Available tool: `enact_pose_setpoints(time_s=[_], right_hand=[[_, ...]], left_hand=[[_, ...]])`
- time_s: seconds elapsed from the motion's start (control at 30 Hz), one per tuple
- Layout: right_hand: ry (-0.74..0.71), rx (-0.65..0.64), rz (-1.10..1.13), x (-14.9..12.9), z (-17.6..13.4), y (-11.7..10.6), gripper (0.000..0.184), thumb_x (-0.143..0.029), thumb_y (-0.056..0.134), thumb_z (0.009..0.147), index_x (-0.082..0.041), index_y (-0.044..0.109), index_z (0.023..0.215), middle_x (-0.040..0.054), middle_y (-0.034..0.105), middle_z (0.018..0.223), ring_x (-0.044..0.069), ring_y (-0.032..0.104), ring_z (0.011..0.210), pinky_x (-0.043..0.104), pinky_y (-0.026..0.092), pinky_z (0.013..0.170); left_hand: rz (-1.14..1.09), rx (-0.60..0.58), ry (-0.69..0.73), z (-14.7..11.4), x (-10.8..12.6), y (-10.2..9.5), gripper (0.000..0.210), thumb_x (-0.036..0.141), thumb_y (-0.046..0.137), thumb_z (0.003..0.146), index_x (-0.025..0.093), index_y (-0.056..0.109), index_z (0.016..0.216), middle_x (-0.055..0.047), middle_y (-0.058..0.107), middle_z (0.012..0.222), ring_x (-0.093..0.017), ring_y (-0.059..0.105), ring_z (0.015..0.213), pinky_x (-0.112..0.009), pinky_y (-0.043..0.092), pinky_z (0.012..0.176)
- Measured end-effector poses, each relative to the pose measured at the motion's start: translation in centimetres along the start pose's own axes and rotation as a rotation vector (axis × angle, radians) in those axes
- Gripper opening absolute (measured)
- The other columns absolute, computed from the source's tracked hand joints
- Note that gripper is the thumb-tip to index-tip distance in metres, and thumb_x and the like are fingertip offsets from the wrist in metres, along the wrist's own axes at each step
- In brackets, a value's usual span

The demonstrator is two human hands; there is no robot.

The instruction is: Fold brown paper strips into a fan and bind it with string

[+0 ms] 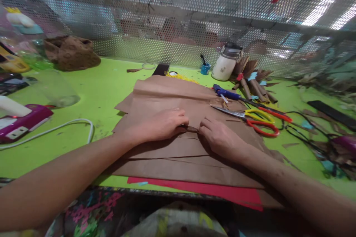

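Observation:
My left hand [168, 123] and my right hand [218, 135] face each other over a stack of brown paper sheets [167, 94]. Between their closed fingertips runs a narrow strip of brown paper [191, 129], pinched at both ends. Beneath the stack, red paper [205, 189] sticks out along the table's front edge. Scissors [247, 116] with yellow and red handles lie on the sheets, right of my right hand. Just behind them is a blue glue gun [226, 92].
Rolled brown paper pieces [254, 85] lie near a white jug [226, 63]. At left are a purple power strip [26, 122] with a white cable [83, 121], a clear plastic cup [59, 90] and a brown cloth bundle [72, 52]. Black cords [300, 139] and scraps cover the right side.

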State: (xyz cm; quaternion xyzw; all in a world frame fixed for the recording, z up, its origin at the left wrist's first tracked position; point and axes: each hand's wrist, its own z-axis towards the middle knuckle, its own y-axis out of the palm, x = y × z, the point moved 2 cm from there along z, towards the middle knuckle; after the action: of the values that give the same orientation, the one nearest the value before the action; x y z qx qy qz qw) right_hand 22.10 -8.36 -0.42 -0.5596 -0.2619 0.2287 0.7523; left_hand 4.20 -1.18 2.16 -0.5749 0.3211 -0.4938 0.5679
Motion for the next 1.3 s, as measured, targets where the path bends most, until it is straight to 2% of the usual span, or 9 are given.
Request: enact_pose_setpoints(time_s=[0.27,0.47,0.77,1.03,1.3], right_hand=[[-0.018,-0.004,0.015,0.3,0.1,-0.3,0.017,-0.01,0.044,0.089,-0.01,0.059,0.082,0.0085,0.055,0.081,0.017,0.044,0.072,0.029,0.035,0.065],[0.012,-0.025,0.084,0.8,0.0,-0.3,0.017,-0.012,0.043,0.09,-0.012,0.059,0.085,0.0071,0.055,0.083,0.016,0.046,0.071,0.028,0.035,0.063],[0.186,0.006,0.03,-0.4,0.8,-0.3,0.023,-0.032,0.05,0.091,-0.014,0.059,0.08,0.0083,0.057,0.082,0.022,0.051,0.08,0.032,0.039,0.067],[0.208,-0.016,0.017,-0.5,0.8,0.3,0.015,-0.021,0.047,0.091,-0.014,0.056,0.082,0.0073,0.056,0.083,0.02,0.05,0.078,0.031,0.038,0.066],[0.073,-0.045,0.024,-0.3,0.5,0.6,0.012,-0.012,0.044,0.089,-0.013,0.055,0.085,0.0083,0.055,0.081,0.019,0.049,0.073,0.03,0.037,0.064]], left_hand=[[-0.066,0.065,0.02,0.5,0.0,1.0,0.017,0.022,0.046,0.091,0.015,0.061,0.086,-0.004,0.054,0.086,-0.015,0.05,0.079,-0.027,0.039,0.071],[-0.117,0.138,0.038,0.7,-0.3,2.1,0.02,0.022,0.048,0.09,0.014,0.059,0.076,-0.003,0.053,0.081,-0.013,0.049,0.075,-0.025,0.038,0.068],[-0.076,0.16,0.043,0.9,-0.2,2.3,0.022,0.024,0.05,0.089,0.015,0.058,0.071,-0.003,0.05,0.077,-0.013,0.047,0.072,-0.025,0.037,0.066],[0.027,0.161,0.102,0.9,0.3,2.1,0.022,0.024,0.047,0.09,0.015,0.055,0.072,-0.003,0.049,0.077,-0.015,0.046,0.074,-0.026,0.037,0.065],[0.008,0.163,0.121,1.0,0.2,2.2,0.023,0.022,0.045,0.09,0.016,0.054,0.07,-0.003,0.049,0.075,-0.014,0.045,0.071,-0.026,0.037,0.064]])
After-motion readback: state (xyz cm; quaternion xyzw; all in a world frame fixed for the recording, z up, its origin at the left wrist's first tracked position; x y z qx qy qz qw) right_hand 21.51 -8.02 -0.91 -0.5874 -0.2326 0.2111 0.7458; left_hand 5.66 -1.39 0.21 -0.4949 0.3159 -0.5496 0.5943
